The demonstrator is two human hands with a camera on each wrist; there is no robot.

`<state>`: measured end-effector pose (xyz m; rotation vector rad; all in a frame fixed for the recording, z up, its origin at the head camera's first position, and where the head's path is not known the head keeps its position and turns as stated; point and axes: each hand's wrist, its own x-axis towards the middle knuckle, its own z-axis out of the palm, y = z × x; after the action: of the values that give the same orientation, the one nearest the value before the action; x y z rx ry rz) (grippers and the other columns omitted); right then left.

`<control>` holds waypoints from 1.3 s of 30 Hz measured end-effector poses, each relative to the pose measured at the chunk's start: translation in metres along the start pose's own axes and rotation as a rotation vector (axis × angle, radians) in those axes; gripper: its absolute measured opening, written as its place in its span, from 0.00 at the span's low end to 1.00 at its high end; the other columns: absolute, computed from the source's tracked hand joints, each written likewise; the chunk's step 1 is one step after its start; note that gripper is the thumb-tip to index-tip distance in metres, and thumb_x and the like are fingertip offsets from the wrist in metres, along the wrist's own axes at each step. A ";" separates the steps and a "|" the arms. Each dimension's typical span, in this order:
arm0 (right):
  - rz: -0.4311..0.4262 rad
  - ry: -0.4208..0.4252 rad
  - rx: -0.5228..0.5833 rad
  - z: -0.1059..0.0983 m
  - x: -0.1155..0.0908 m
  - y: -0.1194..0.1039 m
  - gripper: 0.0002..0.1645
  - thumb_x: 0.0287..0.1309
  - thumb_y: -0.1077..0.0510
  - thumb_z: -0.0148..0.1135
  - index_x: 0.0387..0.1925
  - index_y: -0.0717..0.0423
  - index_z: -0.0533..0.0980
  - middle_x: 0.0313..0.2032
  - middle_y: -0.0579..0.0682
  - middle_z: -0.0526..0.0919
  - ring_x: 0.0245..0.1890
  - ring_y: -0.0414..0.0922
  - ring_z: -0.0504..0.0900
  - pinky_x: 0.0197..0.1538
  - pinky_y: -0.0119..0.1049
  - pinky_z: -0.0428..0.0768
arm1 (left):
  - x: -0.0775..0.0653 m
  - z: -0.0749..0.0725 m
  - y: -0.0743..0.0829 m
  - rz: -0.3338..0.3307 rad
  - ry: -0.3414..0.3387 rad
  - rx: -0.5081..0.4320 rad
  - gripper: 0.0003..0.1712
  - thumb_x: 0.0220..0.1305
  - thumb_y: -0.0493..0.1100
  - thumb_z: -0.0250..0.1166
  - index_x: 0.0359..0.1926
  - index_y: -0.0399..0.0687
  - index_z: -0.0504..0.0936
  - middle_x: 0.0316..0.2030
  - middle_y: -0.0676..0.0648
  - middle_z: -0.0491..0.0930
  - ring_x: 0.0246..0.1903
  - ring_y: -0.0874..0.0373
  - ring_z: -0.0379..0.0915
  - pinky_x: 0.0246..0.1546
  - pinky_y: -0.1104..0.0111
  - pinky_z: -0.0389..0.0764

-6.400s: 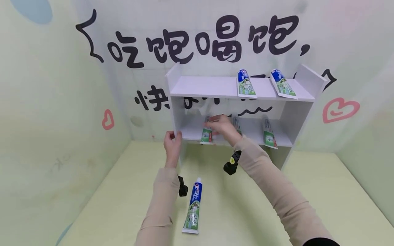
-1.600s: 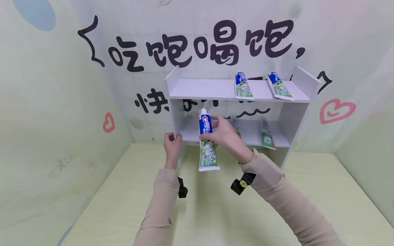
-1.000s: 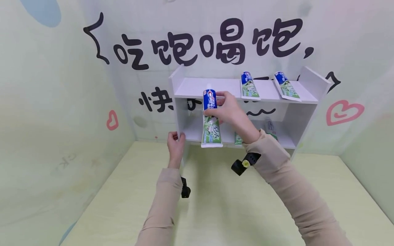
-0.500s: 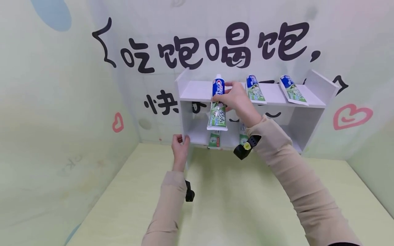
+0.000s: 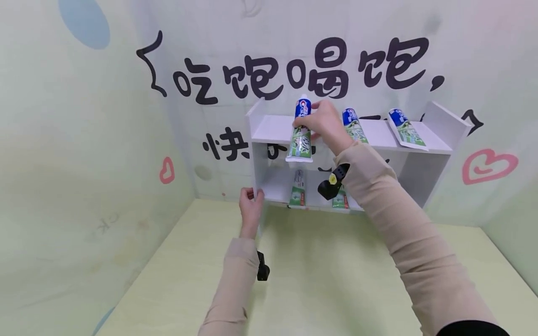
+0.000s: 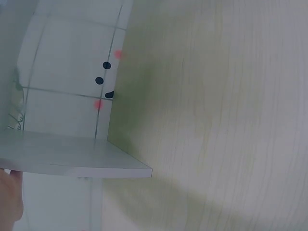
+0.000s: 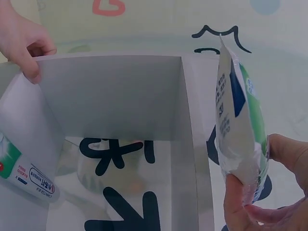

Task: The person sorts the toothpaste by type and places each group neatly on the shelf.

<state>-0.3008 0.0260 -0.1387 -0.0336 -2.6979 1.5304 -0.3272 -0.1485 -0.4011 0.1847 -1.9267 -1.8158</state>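
My right hand (image 5: 329, 123) grips a blue, green and white toothpaste tube (image 5: 300, 142), cap up, at the left part of the white shelf's (image 5: 273, 129) upper board. In the right wrist view the held tube (image 7: 240, 130) appears edge-on beside that board; whether it touches is unclear. My left hand (image 5: 251, 210) holds the shelf's left side at the lower board, thumb in front. Two similar tubes, one middle (image 5: 354, 126) and one right (image 5: 407, 130), lie on the upper board. Green-ended tubes, one left (image 5: 298, 189) and one partly hidden (image 5: 339, 200), lie on the lower board.
The shelf stands on a pale yellow-green table (image 5: 201, 261) against a wall (image 5: 201, 28) with black lettering. Raised end panels, the right one (image 5: 445, 123) included, bound the upper board. My right forearm (image 5: 395, 210) covers part of the lower board.
The right hand has left the lower board, taken the tube from the table and lifted it to the upper board's left part. The left hand keeps its hold; the head view has shifted.
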 end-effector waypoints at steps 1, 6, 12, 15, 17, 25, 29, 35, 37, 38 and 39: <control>0.010 -0.002 0.009 0.000 0.002 0.000 0.46 0.50 0.56 0.64 0.67 0.54 0.51 0.58 0.55 0.69 0.48 0.48 0.77 0.40 0.31 0.80 | 0.000 0.000 0.001 0.003 0.002 0.003 0.13 0.60 0.41 0.57 0.43 0.37 0.69 0.42 0.40 0.73 0.43 0.52 0.67 0.42 0.64 0.72; 0.041 0.001 0.019 0.002 0.012 -0.001 0.46 0.50 0.57 0.64 0.67 0.55 0.51 0.58 0.55 0.68 0.49 0.48 0.77 0.40 0.31 0.80 | -0.002 -0.002 0.001 0.008 -0.005 0.004 0.13 0.59 0.40 0.58 0.42 0.37 0.69 0.41 0.40 0.73 0.42 0.52 0.67 0.41 0.66 0.72; 0.036 0.010 -0.008 0.002 0.021 -0.004 0.44 0.50 0.57 0.63 0.66 0.57 0.54 0.57 0.55 0.69 0.48 0.47 0.76 0.42 0.31 0.80 | -0.001 -0.004 0.001 0.027 -0.005 0.008 0.13 0.59 0.40 0.57 0.42 0.37 0.69 0.41 0.40 0.73 0.42 0.52 0.68 0.39 0.67 0.71; 0.024 0.013 -0.024 0.003 0.026 -0.007 0.35 0.50 0.57 0.63 0.60 0.59 0.63 0.51 0.53 0.73 0.43 0.45 0.77 0.41 0.30 0.80 | -0.001 -0.005 0.001 0.028 0.004 0.014 0.13 0.59 0.41 0.57 0.42 0.38 0.69 0.41 0.41 0.73 0.42 0.51 0.68 0.40 0.66 0.71; 0.016 0.021 -0.038 0.005 0.029 -0.008 0.31 0.50 0.57 0.64 0.55 0.61 0.66 0.46 0.52 0.74 0.40 0.43 0.77 0.39 0.30 0.80 | 0.000 -0.006 0.002 0.024 0.009 0.016 0.13 0.59 0.41 0.57 0.42 0.38 0.70 0.41 0.41 0.73 0.41 0.51 0.68 0.40 0.66 0.71; 0.075 0.067 -0.109 0.008 0.039 -0.005 0.39 0.50 0.55 0.64 0.60 0.61 0.58 0.51 0.53 0.71 0.32 0.39 0.73 0.37 0.26 0.77 | -0.002 -0.004 -0.002 0.012 -0.020 0.008 0.13 0.60 0.41 0.57 0.43 0.38 0.69 0.41 0.41 0.73 0.41 0.53 0.68 0.38 0.68 0.72; 0.075 0.088 -0.144 0.008 0.043 0.000 0.41 0.48 0.54 0.65 0.60 0.62 0.57 0.52 0.55 0.69 0.22 0.37 0.69 0.25 0.23 0.71 | -0.005 -0.003 -0.004 0.024 -0.024 0.007 0.13 0.60 0.41 0.57 0.43 0.38 0.69 0.41 0.41 0.72 0.41 0.53 0.68 0.39 0.67 0.73; 0.034 0.104 -0.156 0.008 0.045 0.003 0.39 0.47 0.52 0.65 0.57 0.64 0.60 0.50 0.56 0.71 0.21 0.37 0.69 0.25 0.23 0.71 | -0.005 -0.003 -0.003 0.035 -0.021 -0.011 0.12 0.60 0.41 0.56 0.42 0.38 0.68 0.41 0.41 0.72 0.40 0.52 0.68 0.39 0.67 0.72; 0.020 0.099 -0.157 0.009 0.044 0.003 0.38 0.48 0.52 0.65 0.57 0.64 0.61 0.50 0.55 0.71 0.25 0.38 0.70 0.27 0.24 0.71 | -0.005 -0.004 -0.002 0.035 -0.021 -0.007 0.12 0.60 0.41 0.56 0.42 0.38 0.68 0.41 0.41 0.72 0.40 0.52 0.68 0.39 0.67 0.72; 0.012 0.094 -0.162 0.009 0.043 0.003 0.37 0.49 0.51 0.64 0.56 0.64 0.61 0.49 0.55 0.71 0.27 0.39 0.70 0.29 0.25 0.71 | -0.005 -0.005 -0.001 0.037 -0.022 -0.004 0.12 0.61 0.40 0.56 0.42 0.37 0.68 0.41 0.41 0.72 0.40 0.52 0.68 0.39 0.67 0.72; 0.009 0.089 -0.168 0.009 0.042 0.002 0.37 0.50 0.50 0.64 0.56 0.64 0.62 0.48 0.54 0.71 0.29 0.40 0.70 0.30 0.25 0.71 | -0.004 -0.006 0.000 0.035 -0.026 -0.001 0.12 0.61 0.40 0.56 0.43 0.37 0.68 0.41 0.41 0.72 0.40 0.52 0.68 0.39 0.67 0.73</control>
<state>-0.3432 0.0211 -0.1444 -0.1156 -2.7506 1.2677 -0.3209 -0.1523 -0.4023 0.1273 -1.9343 -1.8054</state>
